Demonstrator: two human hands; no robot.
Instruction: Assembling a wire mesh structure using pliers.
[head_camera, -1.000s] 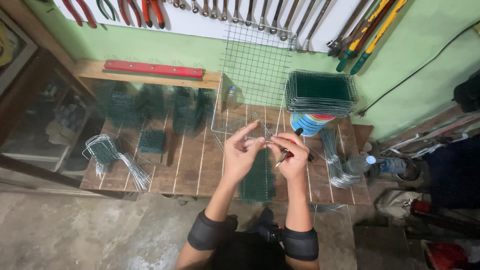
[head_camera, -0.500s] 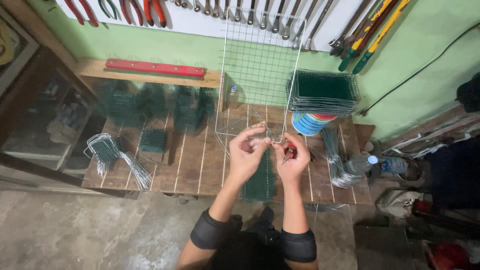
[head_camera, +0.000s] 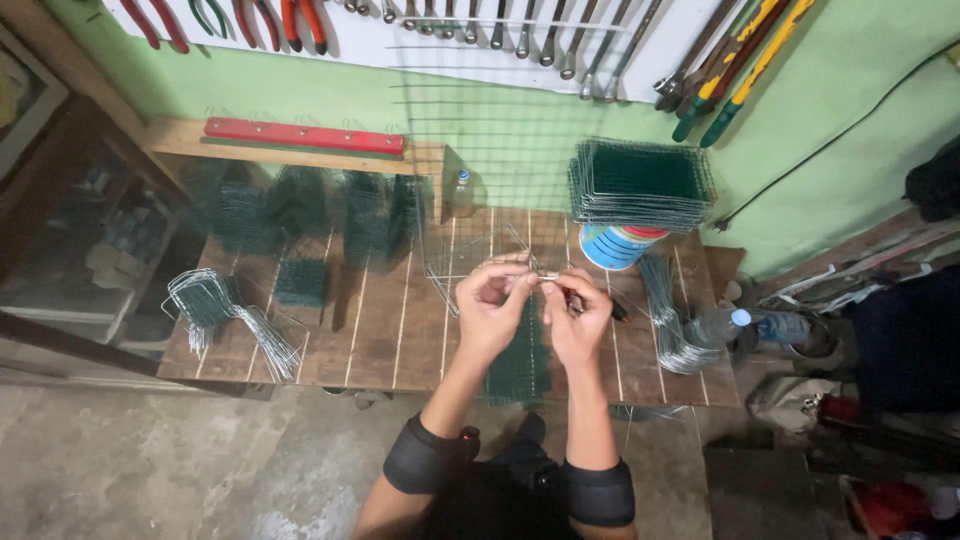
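We are pinching a thin wire between the fingertips of our left hand, fingers curled and pressed together on it. Our right hand is closing around a small red-handled tool, its tip meeting the same wire just at 3 o'clock of the left hand; the two hands are nearly touching. The wire belongs to an upright silver mesh panel that is rising at 12 o'clock of the hands toward the wall. Under our wrists, at 6 o'clock, a green mesh piece is lying on the wooden desk.

At 1 o'clock a blue and white can is standing on the desk, carrying a stack of green mesh panels. At 3 o'clock a bundle of bent wires is lying by a clear plastic bottle. At 9 o'clock a small green mesh block is sitting, and farther out another bundle of bent silver wires is lying near the desk's edge. At 11 o'clock, green mesh pieces are standing below a red bar on a wooden shelf. Pliers and wrenches are hanging on the wall at 12 o'clock.
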